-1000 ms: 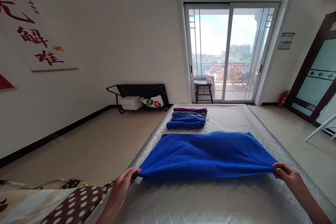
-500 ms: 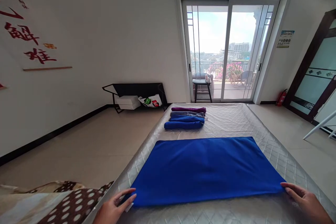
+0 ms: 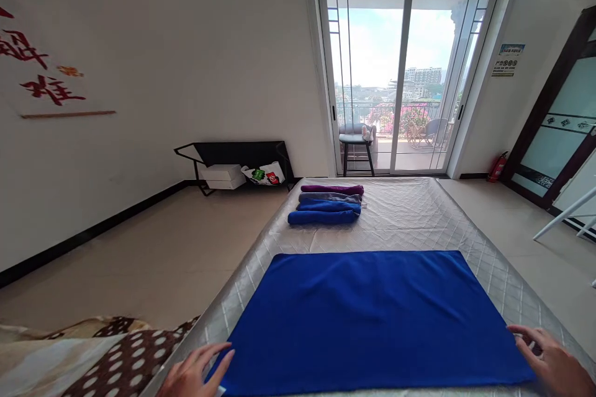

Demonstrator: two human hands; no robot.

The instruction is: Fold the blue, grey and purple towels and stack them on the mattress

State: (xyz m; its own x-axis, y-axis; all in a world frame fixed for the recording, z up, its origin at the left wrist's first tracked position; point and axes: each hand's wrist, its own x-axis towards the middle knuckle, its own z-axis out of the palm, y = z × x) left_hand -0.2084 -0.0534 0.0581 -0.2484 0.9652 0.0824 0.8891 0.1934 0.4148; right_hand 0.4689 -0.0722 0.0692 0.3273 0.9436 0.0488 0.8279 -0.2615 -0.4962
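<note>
We have a blue cloth [image 3: 372, 316] lying flat on the mattress [image 3: 410, 217], our left hand [image 3: 193, 375] and right hand [image 3: 554, 360] at its sides, fingers spread from thumbs.

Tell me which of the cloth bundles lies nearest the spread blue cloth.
The front blue bundle, closest to the spread blue cloth; the other blue bundle, gray bundle and purple bundle lie behind it.

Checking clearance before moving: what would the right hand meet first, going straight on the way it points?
The spread cloth, most likely: the right hand points left across its right edge. Whether they touch now is unclear.
</note>
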